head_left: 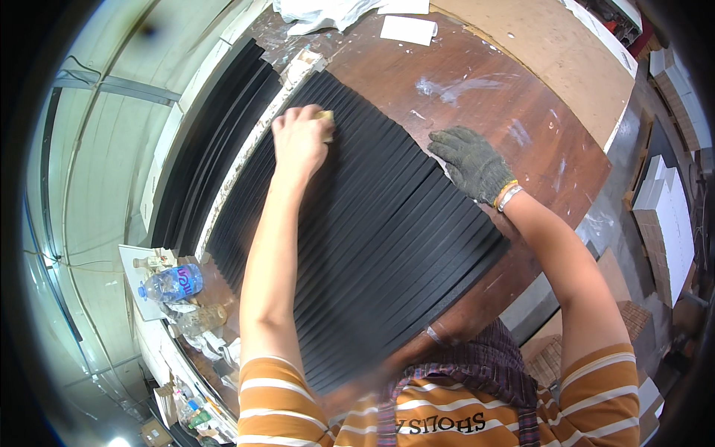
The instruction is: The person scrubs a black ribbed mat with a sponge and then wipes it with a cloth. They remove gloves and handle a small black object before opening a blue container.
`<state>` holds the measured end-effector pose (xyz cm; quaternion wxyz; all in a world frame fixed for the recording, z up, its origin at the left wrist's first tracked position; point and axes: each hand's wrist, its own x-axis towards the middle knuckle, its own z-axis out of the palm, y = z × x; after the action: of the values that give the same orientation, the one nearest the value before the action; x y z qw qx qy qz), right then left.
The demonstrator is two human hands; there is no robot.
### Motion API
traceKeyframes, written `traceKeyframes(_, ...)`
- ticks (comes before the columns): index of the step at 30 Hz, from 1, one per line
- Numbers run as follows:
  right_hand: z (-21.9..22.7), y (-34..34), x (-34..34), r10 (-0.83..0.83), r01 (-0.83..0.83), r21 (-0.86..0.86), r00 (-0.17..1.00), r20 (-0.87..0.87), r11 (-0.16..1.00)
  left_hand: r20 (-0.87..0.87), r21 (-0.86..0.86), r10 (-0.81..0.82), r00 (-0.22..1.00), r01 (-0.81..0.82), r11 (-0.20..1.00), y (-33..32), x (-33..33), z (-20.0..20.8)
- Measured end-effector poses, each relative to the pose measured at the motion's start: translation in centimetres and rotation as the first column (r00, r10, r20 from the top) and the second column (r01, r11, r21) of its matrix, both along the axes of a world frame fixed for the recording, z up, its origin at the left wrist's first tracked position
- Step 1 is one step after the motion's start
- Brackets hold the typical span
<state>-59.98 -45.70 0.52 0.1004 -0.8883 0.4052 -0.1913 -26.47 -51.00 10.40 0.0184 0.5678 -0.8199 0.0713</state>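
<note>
A broad row of black, ridged strips (pixel 387 223) lies close together across the table in front of me. My left hand (pixel 300 141) is bare, its fingers closed around a small yellow piece (pixel 328 125), perhaps a sponge, over the far left part of the row. Most of that piece is hidden by the fingers. At the row's right edge rests my right hand (pixel 473 164), in a dark grey knitted glove, with its fingers stretched out and nothing seen in it. A long, white-stained bar (pixel 238 160) runs along the strips' left ends.
Beyond the bar stand more black strips (pixel 212 149). The brown table (pixel 477 89) is smeared white. At its left are a clear bottle with a blue label (pixel 173 283) and crumpled scraps. White paper (pixel 409 30) lies at the far edge; stacked white boards (pixel 663 223) stand on the right.
</note>
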Motion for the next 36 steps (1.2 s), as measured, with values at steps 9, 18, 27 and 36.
traceKeyframes(9, 0.9, -0.2, 0.3, -0.042, 0.044, 0.165, 0.999, -0.012, 0.985, -0.295, 0.040, -0.284, 0.912, 0.308, 0.950, 4.9, -10.9, -0.3)
traceKeyframes(18, -0.2, 0.0, 0.2, -0.018, 0.020, -0.042, 0.999, 0.039, 0.999, -0.073, 0.201, 0.008, 0.997, 0.007, 0.980, 9.9, -7.5, 4.2)
traceKeyframes(27, -1.4, -0.7, -0.2, -0.010, 0.010, 0.004, 1.000, -0.019, 1.000, -0.229, 0.088, -0.040, 0.973, 0.061, 0.994, 13.7, -5.0, -0.1)
traceKeyframes(36, -1.0, -0.1, 1.7, -0.131, 0.026, 0.442, 0.969, 0.209, 0.897, -0.002, 0.243, 0.539, 0.842, -0.522, 0.817, 36.0, 15.2, 2.3)
